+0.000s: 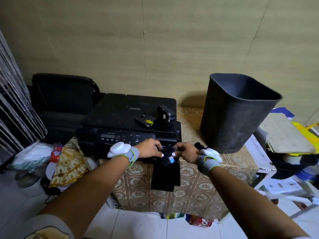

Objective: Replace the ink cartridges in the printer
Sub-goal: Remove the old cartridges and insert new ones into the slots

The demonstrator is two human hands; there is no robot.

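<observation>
Together, both hands (pixel 168 150) pinch black cartridge (pixel 167 152) before printer (pixel 127 121), arms outstretched.

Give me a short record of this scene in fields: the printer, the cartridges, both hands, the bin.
printer: black printer on a patterned cloth, lid shut
lid cartridges: two cartridges on the lid, one flat, one upright
left hand: left hand grips a black cartridge at the printer front
right hand: right hand grips the same cartridge from the other side
bin: dark bin right of the printer; inside not visible
</observation>
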